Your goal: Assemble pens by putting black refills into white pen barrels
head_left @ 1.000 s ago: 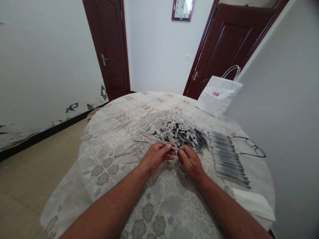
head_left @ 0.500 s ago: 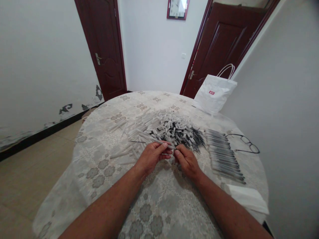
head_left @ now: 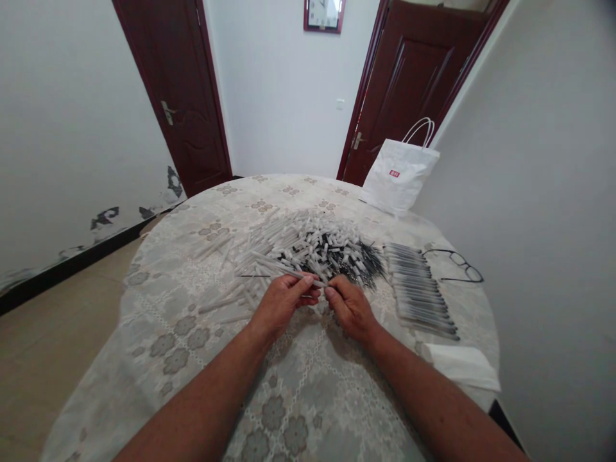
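Observation:
A thin, pale pen barrel (head_left: 318, 282) is held between my two hands over the near side of the table. The fingers of my left hand (head_left: 283, 303) are closed around its length, thumb on top. My right hand (head_left: 351, 308) pinches its right end; the fingers cover that end, so any small part there is hidden. Just beyond lies a heap of loose pen parts: translucent barrels (head_left: 257, 247) on the left, white caps (head_left: 320, 228) in the middle and dark thin pieces (head_left: 370, 260) on the right. Right of the heap, several pens (head_left: 421, 289) lie side by side in a row.
A patterned cloth covers the round table (head_left: 274, 410). Eyeglasses (head_left: 469, 274) lie beyond the row of pens, and a white paper bag (head_left: 399, 176) stands at the back right. Folded white paper or tissue (head_left: 462, 366) sits near the right edge. Walls and doors surround the table.
The whole view has shifted, so everything appears further left. My hands keep their hold on the pen barrel, with the right fingers slightly changed at its end.

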`<state>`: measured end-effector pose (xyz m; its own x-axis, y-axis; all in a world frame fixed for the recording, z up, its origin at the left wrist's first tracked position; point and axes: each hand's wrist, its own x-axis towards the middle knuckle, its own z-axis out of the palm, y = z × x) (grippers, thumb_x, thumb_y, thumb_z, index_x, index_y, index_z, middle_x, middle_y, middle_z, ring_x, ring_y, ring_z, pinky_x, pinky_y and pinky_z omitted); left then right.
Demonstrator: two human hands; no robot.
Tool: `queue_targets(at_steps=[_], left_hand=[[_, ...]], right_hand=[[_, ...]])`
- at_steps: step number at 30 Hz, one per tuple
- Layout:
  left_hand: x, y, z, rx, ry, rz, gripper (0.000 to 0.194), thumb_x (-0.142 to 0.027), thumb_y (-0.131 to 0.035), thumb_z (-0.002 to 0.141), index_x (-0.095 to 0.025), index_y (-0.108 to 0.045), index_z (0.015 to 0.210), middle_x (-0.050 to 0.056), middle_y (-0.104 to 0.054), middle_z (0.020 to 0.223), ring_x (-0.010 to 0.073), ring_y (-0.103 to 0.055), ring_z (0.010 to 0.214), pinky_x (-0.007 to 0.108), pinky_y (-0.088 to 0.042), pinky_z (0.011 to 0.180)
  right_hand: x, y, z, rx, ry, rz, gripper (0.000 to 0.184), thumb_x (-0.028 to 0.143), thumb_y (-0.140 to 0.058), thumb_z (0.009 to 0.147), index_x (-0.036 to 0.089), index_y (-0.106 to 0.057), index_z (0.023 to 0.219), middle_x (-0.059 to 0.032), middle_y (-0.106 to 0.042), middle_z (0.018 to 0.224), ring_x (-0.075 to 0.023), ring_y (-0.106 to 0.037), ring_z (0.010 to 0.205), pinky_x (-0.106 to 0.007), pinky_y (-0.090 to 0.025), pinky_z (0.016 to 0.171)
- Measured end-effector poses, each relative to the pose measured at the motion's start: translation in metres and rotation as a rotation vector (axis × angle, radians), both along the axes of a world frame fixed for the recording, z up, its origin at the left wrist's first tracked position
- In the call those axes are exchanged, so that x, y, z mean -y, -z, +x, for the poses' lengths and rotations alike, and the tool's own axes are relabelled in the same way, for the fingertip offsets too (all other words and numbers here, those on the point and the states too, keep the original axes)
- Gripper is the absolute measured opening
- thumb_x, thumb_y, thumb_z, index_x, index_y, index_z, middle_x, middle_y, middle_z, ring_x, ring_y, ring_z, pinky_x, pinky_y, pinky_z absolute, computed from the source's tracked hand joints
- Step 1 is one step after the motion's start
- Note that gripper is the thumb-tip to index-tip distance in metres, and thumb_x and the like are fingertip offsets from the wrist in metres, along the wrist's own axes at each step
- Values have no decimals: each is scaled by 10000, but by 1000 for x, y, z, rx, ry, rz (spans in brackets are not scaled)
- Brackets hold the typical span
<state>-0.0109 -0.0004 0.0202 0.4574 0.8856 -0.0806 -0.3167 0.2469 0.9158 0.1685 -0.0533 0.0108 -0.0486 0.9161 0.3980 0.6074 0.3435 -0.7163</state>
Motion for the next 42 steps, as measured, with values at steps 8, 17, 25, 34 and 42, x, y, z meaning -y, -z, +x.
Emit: queue_targets(at_steps=[8, 17, 25, 34, 42], left_hand=[[0, 1, 1, -111, -35, 63, 409, -482, -733, 815, -121, -737, 1005, 109, -731, 888, 209, -689, 826, 350, -581, 774], [-2, 3, 0, -135, -75, 79, 424, -546, -666, 840, -141, -690, 964, 104, -727, 919, 224, -692, 831, 372, -577, 753], [0, 1, -1, -178, -42, 170, 402, -550, -602, 882, -156, -685, 891, 77, -691, 924, 197, -662, 816, 352, -576, 747], [2, -1, -3, -389, 8, 421, 356, -466, -521, 943, -158, -698, 975, 29, -659, 775, 163, -630, 694, 279, -515, 684], [6, -8, -3, -598, 11, 644, 349, -390, -477, 972, -203, -723, 1134, 46, -696, 927, 186, -644, 817, 304, -481, 785]], right_hand=[[-3, -9, 7, 102, -111, -66, 366, 362, -358, 1048, 218, -590, 805, -8, -626, 732, -150, -585, 680, -256, -411, 665], [2, -38, 105, 712, 138, -383, 255, 124, -545, 852, 205, -747, 984, -84, -736, 1031, -209, -653, 981, -265, -421, 849], [0, -28, 105, 805, 200, -558, 291, 170, -609, 819, 214, -739, 1075, -112, -744, 1053, -245, -665, 962, -279, -405, 769], [0, -29, 96, 604, 18, -344, 93, 215, -598, 853, 178, -668, 902, -63, -690, 894, -173, -607, 794, -254, -400, 698], [-7, -26, 68, 20, 151, -59, 180, 376, -606, 914, 215, -626, 991, 24, -597, 675, -141, -545, 593, -253, -407, 568]])
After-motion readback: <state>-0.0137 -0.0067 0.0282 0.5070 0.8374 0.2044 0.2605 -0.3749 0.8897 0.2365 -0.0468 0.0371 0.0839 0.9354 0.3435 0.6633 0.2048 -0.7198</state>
